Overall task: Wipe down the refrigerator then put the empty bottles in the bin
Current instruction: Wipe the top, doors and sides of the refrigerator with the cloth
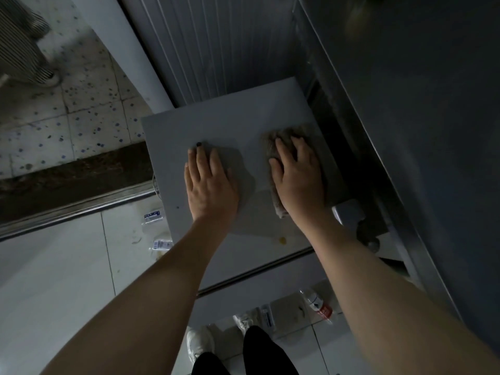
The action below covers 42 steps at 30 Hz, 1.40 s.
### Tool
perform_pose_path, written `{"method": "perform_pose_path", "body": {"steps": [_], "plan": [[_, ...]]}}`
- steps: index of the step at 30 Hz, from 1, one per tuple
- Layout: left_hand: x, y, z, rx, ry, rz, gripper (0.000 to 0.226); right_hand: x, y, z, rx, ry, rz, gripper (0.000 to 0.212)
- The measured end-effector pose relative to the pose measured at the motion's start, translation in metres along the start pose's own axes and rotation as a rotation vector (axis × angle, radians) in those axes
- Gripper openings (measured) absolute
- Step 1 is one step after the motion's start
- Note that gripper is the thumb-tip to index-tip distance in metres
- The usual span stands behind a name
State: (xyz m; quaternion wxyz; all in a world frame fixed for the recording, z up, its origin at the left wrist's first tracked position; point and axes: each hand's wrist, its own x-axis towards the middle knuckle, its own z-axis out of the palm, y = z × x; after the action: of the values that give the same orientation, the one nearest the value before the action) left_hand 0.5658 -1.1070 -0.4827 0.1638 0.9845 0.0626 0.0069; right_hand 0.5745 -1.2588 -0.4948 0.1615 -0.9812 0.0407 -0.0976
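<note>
Two grips, both mine, lie flat on the refrigerator top (232,117), centre frame. Left grip (209,182): fingers straight, palm on bare surface. Right grip (297,180): fingers spread, pressing a cloth (272,144). One bottle (318,304): on the floor (67,266), lower right.

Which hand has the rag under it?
The right hand: it presses flat on the brownish rag on the fridge top. The left hand rests beside it on bare white surface, with no rag.

Right hand (297,180) flat on cloth (276,143) atop refrigerator (216,125)
</note>
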Motion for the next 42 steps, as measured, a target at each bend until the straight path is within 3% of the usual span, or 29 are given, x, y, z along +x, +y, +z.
{"method": "perform_pose_path", "body": {"steps": [14, 27, 42], "plan": [[-0.001, 0.003, -0.003, 0.049, 0.009, 0.021, 0.073, 0.108, 0.006, 0.004, 0.001, -0.242, -0.019, 0.049], [-0.006, 0.000, -0.004, 0.056, 0.035, 0.015, 0.071, 0.028, -0.004, -0.003, -0.044, -0.135, 0.015, 0.053], [0.001, 0.001, 0.002, 0.071, 0.055, 0.030, 0.070, 0.132, -0.011, 0.016, -0.009, -0.200, 0.013, 0.049]]}}
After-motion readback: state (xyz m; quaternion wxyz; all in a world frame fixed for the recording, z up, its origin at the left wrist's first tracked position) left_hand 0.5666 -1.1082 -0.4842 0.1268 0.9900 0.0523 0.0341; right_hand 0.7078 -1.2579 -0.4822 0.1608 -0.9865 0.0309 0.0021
